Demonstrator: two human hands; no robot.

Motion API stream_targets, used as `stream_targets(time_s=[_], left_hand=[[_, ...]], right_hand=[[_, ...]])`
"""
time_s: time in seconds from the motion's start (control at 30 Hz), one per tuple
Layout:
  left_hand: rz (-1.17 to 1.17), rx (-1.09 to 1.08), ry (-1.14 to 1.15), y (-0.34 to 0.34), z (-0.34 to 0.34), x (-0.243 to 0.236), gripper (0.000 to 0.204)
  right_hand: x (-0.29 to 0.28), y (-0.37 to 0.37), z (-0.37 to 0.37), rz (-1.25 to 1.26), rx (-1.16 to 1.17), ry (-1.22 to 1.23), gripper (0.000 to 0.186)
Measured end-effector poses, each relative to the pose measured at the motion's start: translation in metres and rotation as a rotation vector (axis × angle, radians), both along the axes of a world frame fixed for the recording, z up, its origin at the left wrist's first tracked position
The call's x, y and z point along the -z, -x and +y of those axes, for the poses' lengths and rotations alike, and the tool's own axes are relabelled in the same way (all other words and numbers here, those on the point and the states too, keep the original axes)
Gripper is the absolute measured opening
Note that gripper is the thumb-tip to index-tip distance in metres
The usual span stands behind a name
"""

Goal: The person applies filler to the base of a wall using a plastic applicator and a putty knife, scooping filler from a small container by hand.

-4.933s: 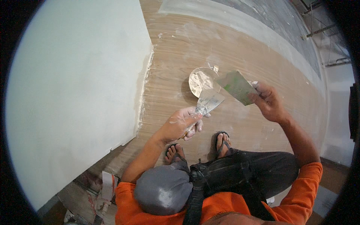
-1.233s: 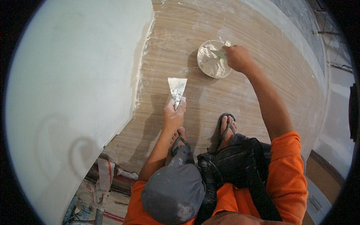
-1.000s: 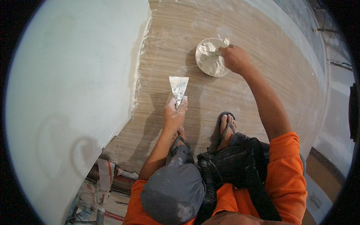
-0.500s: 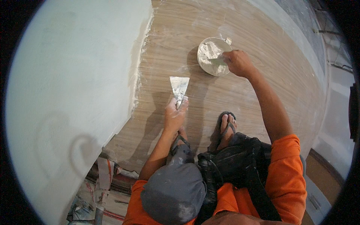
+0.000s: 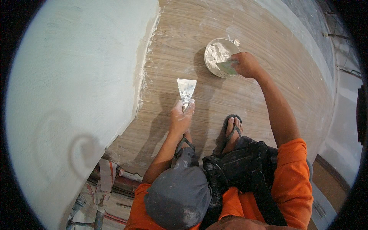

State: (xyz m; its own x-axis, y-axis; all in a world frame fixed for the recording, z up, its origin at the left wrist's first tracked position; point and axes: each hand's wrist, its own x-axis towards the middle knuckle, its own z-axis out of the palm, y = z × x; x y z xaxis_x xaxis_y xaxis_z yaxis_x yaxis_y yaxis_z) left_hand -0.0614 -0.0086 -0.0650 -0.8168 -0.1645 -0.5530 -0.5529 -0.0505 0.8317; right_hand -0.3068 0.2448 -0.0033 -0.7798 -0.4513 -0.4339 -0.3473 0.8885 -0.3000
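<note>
My left hand (image 5: 182, 116) is closed round the handle of a putty knife (image 5: 186, 88), its wide metal blade pointing away from me and smeared with white compound. Farther off to the right, my right hand (image 5: 246, 65) grips a greenish flat scraper (image 5: 227, 67) over the near side of a round bucket (image 5: 207, 57). White, lumpy joint compound (image 5: 217, 53) lies inside that bucket. The scraper's handle end is hidden by my fingers.
I stand on a wood-grain board (image 5: 180, 46) with scuffs and white dust. A pale wall (image 5: 76, 69) rises along the left, compound smeared at its edge. Pipes and debris (image 5: 101, 191) show below the board's lower left edge. A small lump (image 5: 236, 42) sits at the bucket's far rim.
The scraper has come up out of the compound toward the bucket's near right side, showing more of its blade. My left hand with the putty knife has shifted slightly right in the picture.
</note>
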Motion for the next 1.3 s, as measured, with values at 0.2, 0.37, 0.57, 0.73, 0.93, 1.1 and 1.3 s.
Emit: stream_targets(time_s=[0.2, 0.37, 0.57, 0.73, 0.93, 1.1, 1.3], left_hand=[[0.187, 0.078, 0.11, 0.024, -0.001, -0.007, 0.026], [0.226, 0.043, -0.129, 0.089, 0.007, 0.008, 0.031], [0.195, -0.075, -0.583, 0.105, 0.043, 0.028, 0.04], [0.148, -0.105, -0.82, 0.106, 0.058, 0.015, 0.044], [0.097, -0.195, -0.882, 0.107, 0.056, 0.01, 0.045], [0.094, -0.193, -0.914, 0.107, 0.055, 0.014, 0.053], [0.066, -0.175, -0.953, 0.106, 0.052, 0.02, 0.062]], right_hand=[[-0.004, -0.005, 0.003, 0.158, 0.098, -0.024, 0.033], [-0.01, -0.001, -0.01, 0.107, 0.078, -0.152, 0.034], [-0.006, -0.003, -0.009, 0.026, 0.097, -0.066, 0.032], [0.002, -0.008, 0.006, -0.013, 0.099, 0.078, 0.029], [-0.007, -0.014, 0.004, -0.081, 0.147, 0.149, 0.026], [0.0, -0.016, 0.008, -0.169, 0.192, 0.303, 0.028], [0.005, -0.017, 0.019, -0.309, 0.41, 0.487, 0.027]])
